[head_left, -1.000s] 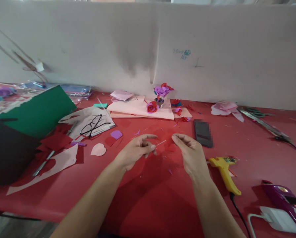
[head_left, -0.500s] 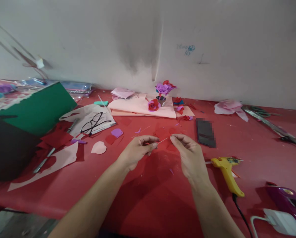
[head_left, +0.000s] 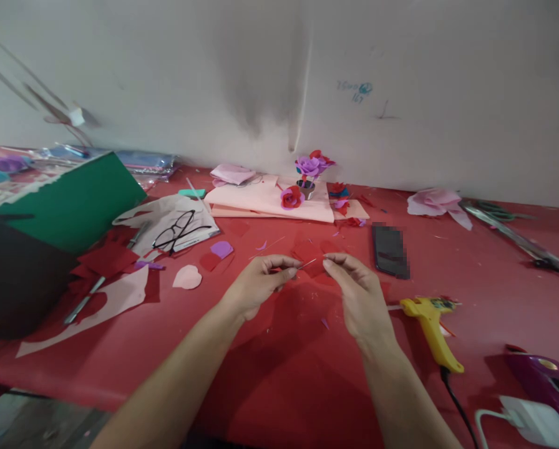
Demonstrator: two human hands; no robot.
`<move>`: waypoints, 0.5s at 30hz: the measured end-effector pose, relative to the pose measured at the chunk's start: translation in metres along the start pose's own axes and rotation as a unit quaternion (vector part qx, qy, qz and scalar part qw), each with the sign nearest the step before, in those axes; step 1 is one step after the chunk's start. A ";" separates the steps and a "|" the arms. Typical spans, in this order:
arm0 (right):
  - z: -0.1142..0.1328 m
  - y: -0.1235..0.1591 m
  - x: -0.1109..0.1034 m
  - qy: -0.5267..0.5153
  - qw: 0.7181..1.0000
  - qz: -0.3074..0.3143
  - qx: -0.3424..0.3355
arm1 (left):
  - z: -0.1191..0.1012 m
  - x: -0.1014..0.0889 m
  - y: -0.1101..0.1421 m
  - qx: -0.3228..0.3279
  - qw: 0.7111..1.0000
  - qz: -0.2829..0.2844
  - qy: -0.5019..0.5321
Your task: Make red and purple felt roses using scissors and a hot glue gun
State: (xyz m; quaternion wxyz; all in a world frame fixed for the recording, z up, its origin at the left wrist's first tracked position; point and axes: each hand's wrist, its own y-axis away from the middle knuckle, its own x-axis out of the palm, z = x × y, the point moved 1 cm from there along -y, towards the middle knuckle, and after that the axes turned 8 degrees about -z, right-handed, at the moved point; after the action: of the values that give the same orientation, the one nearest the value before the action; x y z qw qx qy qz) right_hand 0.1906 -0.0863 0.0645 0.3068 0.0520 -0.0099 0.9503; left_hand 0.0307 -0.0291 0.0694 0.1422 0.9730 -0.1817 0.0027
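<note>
Between thumb and fingers my left hand (head_left: pixel 271 277) pinches a thin pale stick (head_left: pixel 308 264), which points up and to the right. Close to the stick's free end, my right hand (head_left: pixel 354 280) is closed in a pinch; whatever sits in its fingertips is too small to make out. Red petal cutouts (head_left: pixel 310 251) lie on the table just beyond my fingers. Farther back, a red and purple paper rose (head_left: pixel 292 197) rests on pink sheets (head_left: pixel 246 202), beside a small pot of paper flowers (head_left: pixel 306 189).
At the right are a black phone (head_left: pixel 388 249), a yellow glue gun (head_left: pixel 429 327) with a cord, and a white plug (head_left: pixel 536 419). Eyeglasses (head_left: pixel 179 232), pink paper scraps (head_left: pixel 120 299) and a green board (head_left: pixel 92 206) occupy the left. A wall (head_left: pixel 190 81) closes off the back.
Both hands hold nearly the same pose, with the stick still in my left fingers. The whole view has shifted very slightly.
</note>
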 end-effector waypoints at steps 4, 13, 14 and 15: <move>0.002 0.001 0.001 0.005 0.999 0.035 0.026 | 0.001 0.000 0.000 -0.002 1.000 0.009 -0.004; -0.002 -0.001 -0.001 0.044 0.998 0.039 0.018 | 0.003 -0.001 -0.001 0.010 0.999 0.042 -0.033; -0.002 -0.001 -0.001 0.044 0.998 0.039 0.019 | 0.002 0.000 -0.001 0.012 0.998 0.045 -0.035; -0.002 -0.001 0.000 0.041 0.998 0.039 0.022 | 0.001 0.001 0.000 0.012 0.998 0.049 -0.037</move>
State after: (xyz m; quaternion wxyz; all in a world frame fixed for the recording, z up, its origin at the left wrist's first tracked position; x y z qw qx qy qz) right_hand 0.1911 -0.0860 0.0621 0.2682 0.0195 0.0212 0.9629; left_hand 0.0313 -0.0294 0.0681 0.1231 0.9641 -0.2338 -0.0242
